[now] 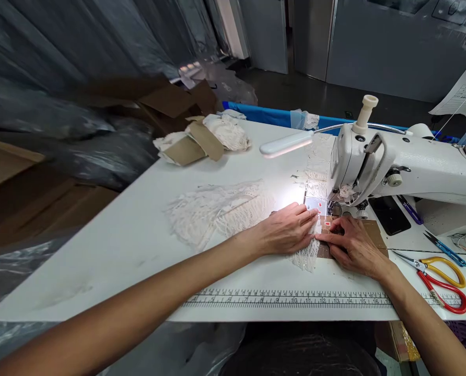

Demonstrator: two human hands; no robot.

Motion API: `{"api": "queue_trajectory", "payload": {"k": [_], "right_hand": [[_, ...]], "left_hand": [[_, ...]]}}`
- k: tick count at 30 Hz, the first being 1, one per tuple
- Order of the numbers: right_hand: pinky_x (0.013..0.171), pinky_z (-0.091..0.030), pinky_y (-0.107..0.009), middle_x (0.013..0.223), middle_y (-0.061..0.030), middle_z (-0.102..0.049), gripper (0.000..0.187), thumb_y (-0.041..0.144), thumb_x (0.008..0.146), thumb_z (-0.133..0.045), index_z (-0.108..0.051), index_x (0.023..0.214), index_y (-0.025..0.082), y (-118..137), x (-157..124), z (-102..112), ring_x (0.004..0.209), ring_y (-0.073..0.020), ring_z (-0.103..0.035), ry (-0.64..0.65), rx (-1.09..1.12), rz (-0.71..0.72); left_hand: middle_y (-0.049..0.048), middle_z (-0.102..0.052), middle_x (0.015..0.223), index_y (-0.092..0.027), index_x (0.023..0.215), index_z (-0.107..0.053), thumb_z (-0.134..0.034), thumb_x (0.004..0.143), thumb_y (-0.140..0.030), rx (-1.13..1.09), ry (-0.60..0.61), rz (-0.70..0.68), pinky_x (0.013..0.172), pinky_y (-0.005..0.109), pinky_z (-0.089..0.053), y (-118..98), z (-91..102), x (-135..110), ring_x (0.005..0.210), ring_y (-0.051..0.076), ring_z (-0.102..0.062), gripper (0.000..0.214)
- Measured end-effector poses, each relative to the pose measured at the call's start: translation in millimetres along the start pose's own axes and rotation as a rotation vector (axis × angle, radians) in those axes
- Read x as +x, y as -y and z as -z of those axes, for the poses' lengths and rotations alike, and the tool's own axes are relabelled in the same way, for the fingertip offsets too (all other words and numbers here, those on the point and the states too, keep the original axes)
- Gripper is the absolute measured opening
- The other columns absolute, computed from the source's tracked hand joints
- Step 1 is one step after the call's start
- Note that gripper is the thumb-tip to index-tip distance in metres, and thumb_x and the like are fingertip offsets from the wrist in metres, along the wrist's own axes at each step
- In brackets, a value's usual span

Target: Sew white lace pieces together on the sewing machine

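In front of the sewing machine (424, 162), a white lace strip (305, 259) lies on the lit table by the presser foot. My left hand (290, 228) is closed on the lace from the left, its fingers together near the needle. From the right, my right hand (350, 244) pinches the strip's edge, with the index finger stretched toward my left hand and the others curled. Under the right hand is a brown card piece (375, 237) on the machine bed. The fingertips hide part of the lace.
A lace pile (221, 211) lies left of my hands; a bundle with brown card (205, 141) sits farther back. On the right are scissors (439, 279), blue thread snips (446, 249) and a black phone (389, 215). A printed ruler (280, 299) runs along the front edge.
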State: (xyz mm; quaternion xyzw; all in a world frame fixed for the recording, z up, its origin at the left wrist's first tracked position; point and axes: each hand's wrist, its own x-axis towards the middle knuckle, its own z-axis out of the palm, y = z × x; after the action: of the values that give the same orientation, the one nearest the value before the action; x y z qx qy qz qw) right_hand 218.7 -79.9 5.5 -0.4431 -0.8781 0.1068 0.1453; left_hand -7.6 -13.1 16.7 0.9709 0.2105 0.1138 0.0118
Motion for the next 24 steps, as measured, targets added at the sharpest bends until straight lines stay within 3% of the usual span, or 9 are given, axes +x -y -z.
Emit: {"api": "queue_trajectory", "payload": {"k": [5, 9, 17, 24], "right_hand": [[0.093, -0.043, -0.047, 0.108, -0.0079, -0.057, 0.034, 0.019, 0.093, -0.054, -0.067, 0.121, 0.033, 1.5, -1.2, -0.6, 0.098, -0.0238, -0.051, -0.006, -0.002, -0.013], [0.092, -0.045, -0.047, 0.108, -0.0094, -0.057, 0.034, 0.019, 0.093, -0.053, -0.067, 0.122, 0.030, -1.1, -2.7, 0.0, 0.098, -0.0254, -0.050, -0.023, -0.006, -0.047], [0.091, -0.048, -0.047, 0.111, -0.0115, -0.056, 0.035, 0.024, 0.095, -0.052, -0.065, 0.128, 0.029, -10.4, -3.9, 0.4, 0.102, -0.0263, -0.051, 0.019, 0.045, -0.099], [0.088, -0.050, -0.043, 0.109, -0.0098, -0.057, 0.032, 0.023, 0.094, -0.055, -0.068, 0.123, 0.029, -11.8, -4.4, -2.5, 0.102, -0.0250, -0.052, -0.048, 0.082, -0.085]], "left_hand": [[0.0192, -0.062, 0.123, -0.007, 0.116, -0.062, -0.035, 0.100, -0.026, 0.137, 0.021, -0.044, 0.078, 0.042, -0.044, -3.7, -0.3, -3.7, 0.089, 0.026, -0.059, 0.037], [0.0211, -0.061, 0.126, -0.005, 0.117, -0.062, -0.036, 0.100, -0.028, 0.183, 0.029, -0.041, 0.078, 0.042, -0.043, -3.5, -3.0, 7.2, 0.091, 0.028, -0.058, 0.039], [0.0162, -0.063, 0.128, -0.012, 0.117, -0.062, -0.035, 0.099, -0.033, 0.001, 0.040, 0.047, 0.083, 0.042, -0.043, 1.4, -3.8, 16.7, 0.100, 0.028, -0.057, 0.038], [0.0172, -0.063, 0.130, -0.011, 0.118, -0.061, -0.039, 0.098, -0.031, -0.029, -0.026, 0.047, 0.090, 0.048, -0.044, 0.9, -9.7, 12.3, 0.109, 0.030, -0.057, 0.036]]}}
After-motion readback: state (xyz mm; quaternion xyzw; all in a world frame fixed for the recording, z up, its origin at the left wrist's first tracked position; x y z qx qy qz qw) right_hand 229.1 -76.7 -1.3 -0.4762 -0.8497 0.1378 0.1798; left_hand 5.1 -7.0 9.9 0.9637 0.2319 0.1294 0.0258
